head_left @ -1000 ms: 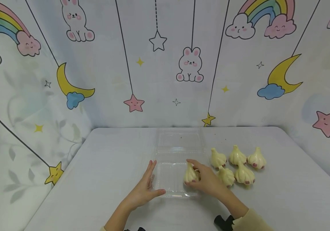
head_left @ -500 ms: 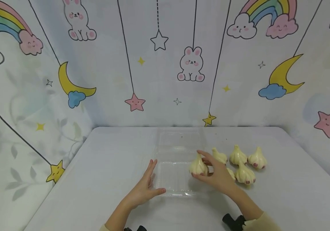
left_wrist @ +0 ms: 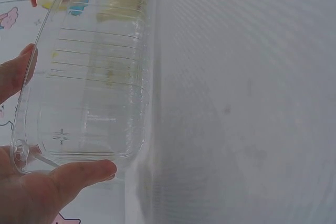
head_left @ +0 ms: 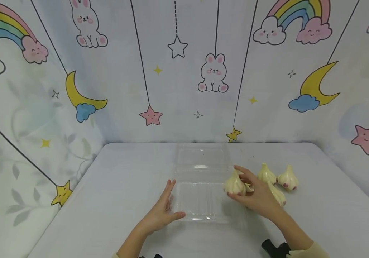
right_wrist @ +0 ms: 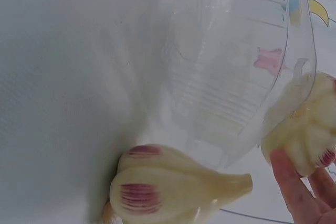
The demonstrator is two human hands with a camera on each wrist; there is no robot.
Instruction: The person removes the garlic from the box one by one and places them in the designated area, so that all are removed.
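A clear plastic clamshell box (head_left: 191, 202) stands unfolded on the white table, its lid laid back away from me. My left hand (head_left: 160, 211) rests against the box's near left corner, fingers straight along the side, thumb (left_wrist: 84, 174) on the front wall. At the box's right edge, my right hand (head_left: 262, 197) holds a garlic bulb (head_left: 235, 184) between thumb and fingers, neck up, raised off the table. In the right wrist view that bulb's underside (right_wrist: 302, 124) shows beside the box rim. No bulb shows in the base of the box.
Several more garlic bulbs (head_left: 287, 177) sit right of the box, some partly hidden behind my right hand. One bulb (right_wrist: 168, 184) lies close to the box's side in the right wrist view. A cartoon-printed cloth (head_left: 184, 89) hangs behind the table.
My right hand has carried the garlic bulb up and rightward, from inside the box to above its right edge. The left hand keeps its place at the corner.
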